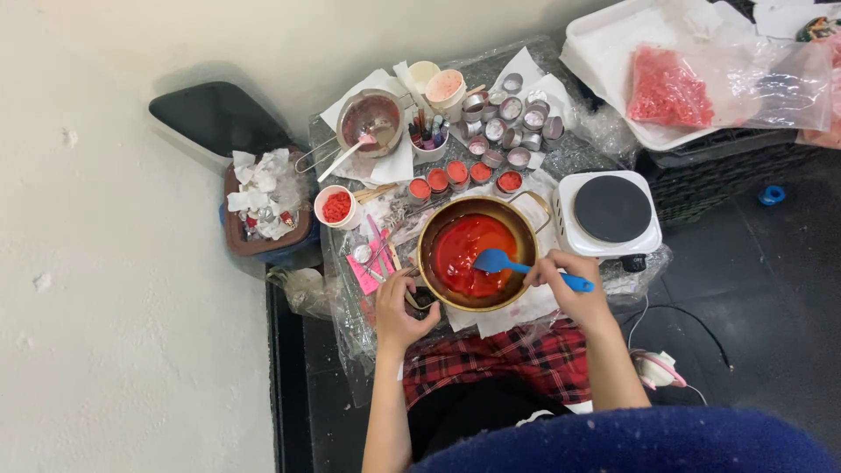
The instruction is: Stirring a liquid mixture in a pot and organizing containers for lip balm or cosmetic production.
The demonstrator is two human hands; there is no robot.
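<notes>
The right hand [574,287] has its grip clamped on a blue spatula [512,264], blade in the red liquid; the left hand [399,307], grip closed on the pot [526,229] handle, steadies it.

The left of the scene is filled by a pale wall [123,289], evenly lit and marked by small chips. A dark floor [762,289] is seen on the right. A low table [561,162] wrapped in clear plastic is set against the wall, with a dark woven basket [701,184] at far right.
</notes>
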